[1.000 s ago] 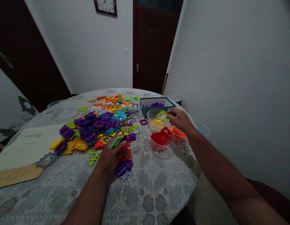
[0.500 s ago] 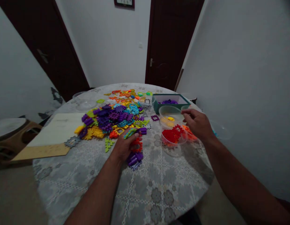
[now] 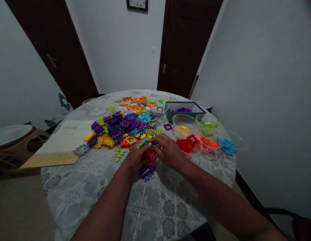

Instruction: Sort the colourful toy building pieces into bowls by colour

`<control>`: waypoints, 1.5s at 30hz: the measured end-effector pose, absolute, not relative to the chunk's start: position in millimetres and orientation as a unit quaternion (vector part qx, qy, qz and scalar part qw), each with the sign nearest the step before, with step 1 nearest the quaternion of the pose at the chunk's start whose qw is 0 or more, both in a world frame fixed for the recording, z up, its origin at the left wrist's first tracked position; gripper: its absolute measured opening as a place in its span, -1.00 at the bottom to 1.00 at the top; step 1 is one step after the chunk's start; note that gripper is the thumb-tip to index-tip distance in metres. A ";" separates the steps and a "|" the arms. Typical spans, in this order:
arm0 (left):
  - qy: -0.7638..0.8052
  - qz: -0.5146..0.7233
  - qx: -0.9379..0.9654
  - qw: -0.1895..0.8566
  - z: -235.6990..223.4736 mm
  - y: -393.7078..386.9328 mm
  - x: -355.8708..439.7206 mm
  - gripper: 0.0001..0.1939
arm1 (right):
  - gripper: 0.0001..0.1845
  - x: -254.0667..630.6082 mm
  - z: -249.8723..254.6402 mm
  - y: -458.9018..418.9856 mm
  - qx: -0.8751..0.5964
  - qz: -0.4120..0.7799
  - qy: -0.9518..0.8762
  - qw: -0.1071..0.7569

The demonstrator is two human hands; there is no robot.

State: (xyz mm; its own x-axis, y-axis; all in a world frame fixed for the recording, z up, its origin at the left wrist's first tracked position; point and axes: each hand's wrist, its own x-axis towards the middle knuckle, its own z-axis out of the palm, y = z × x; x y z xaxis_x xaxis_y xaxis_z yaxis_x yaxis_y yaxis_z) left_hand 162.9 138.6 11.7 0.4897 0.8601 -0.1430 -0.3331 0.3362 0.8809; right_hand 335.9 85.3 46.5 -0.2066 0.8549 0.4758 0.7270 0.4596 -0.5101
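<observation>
My left hand (image 3: 135, 157) is closed round a small stack of green and blue plastic building pieces (image 3: 143, 143) at the front of the table. My right hand (image 3: 170, 152) has its fingers pinched together against that stack; whatever is in them is hidden. Orange-red notched pieces (image 3: 151, 157) show just below the two hands, and purple pieces (image 3: 145, 172) lie on the cloth under them. Just beyond, a big mixed pile of notched pieces (image 3: 125, 124) spreads out, mostly purple with blue, yellow and green. One green triangle piece (image 3: 119, 153) lies left of my left hand.
Clear round tubs hold red pieces (image 3: 186, 144), orange pieces (image 3: 207, 142), green pieces (image 3: 208, 125), blue pieces (image 3: 226, 146) and yellow pieces (image 3: 184, 128). Behind stands a dark green box (image 3: 169, 115) with purple pieces. A cardboard sheet (image 3: 51, 159) overhangs the table's left edge.
My right hand has come left from above the tubs to meet my left hand at the stack. The left hand keeps its hold. The view has shifted slightly.
</observation>
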 end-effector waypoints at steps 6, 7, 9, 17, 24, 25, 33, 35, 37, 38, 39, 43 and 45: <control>0.284 0.381 0.367 0.799 10.6 143.4 164.1 -0.57 | -0.83 341.1 60.0 81.5 -0.520 0.093 -0.774 0.348; 0.286 0.376 0.364 0.803 10.7 143.6 164.4 -0.55 | -0.86 344.0 65.2 79.5 -0.518 0.097 -0.776 0.346; 0.293 0.369 0.365 0.803 10.6 143.7 164.8 -0.54 | -0.90 351.3 75.6 76.3 -0.522 0.111 -0.774 0.342; 0.321 0.386 0.404 0.765 8.6 143.6 164.6 -0.55 | -0.70 414.1 105.0 103.6 -0.624 0.134 -0.709 0.300; 0.332 0.399 0.426 0.741 6.5 142.5 163.9 -0.57 | -0.71 503.3 124.5 179.2 -0.753 0.079 -0.498 0.423; 0.332 0.399 0.427 0.741 6.8 142.5 163.9 -0.57 | -0.60 509.9 125.5 184.3 -0.750 0.071 -0.474 0.455; 0.349 0.382 0.459 0.723 16.5 138.5 164.0 -0.58 | -0.68 424.0 106.2 132.0 -0.629 0.122 -0.658 0.395; 0.358 0.374 0.481 0.708 18.0 137.7 163.6 -0.60 | -0.71 385.5 97.4 111.8 -0.586 0.138 -0.708 0.369; 0.371 0.370 0.508 0.683 17.7 137.3 162.9 -0.66 | -0.74 355.6 88.8 99.9 -0.556 0.155 -0.733 0.359; 0.377 0.368 0.521 0.672 16.9 137.3 162.5 -0.68 | -0.77 345.2 84.9 97.6 -0.545 0.158 -0.741 0.359; 0.383 0.366 0.528 0.663 15.9 137.6 162.1 -0.70 | -0.81 337.8 81.5 97.4 -0.536 0.158 -0.747 0.361; 0.378 0.374 0.513 0.673 11.7 141.7 161.6 -0.71 | -0.93 332.9 73.6 104.4 -0.535 0.150 -0.743 0.374; 0.352 0.385 0.483 0.703 11.0 144.9 161.5 -0.70 | -0.95 337.9 72.9 105.3 -0.551 0.172 -0.720 0.385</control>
State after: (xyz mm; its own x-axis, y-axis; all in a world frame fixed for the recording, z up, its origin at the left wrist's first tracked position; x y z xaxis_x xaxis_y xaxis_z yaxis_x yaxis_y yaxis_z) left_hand 161.5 144.9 11.0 0.4558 0.8816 -0.1224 -0.2020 0.2364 0.9504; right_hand 337.9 105.3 72.9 -0.0965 0.9261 0.3647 0.6618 0.3334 -0.6715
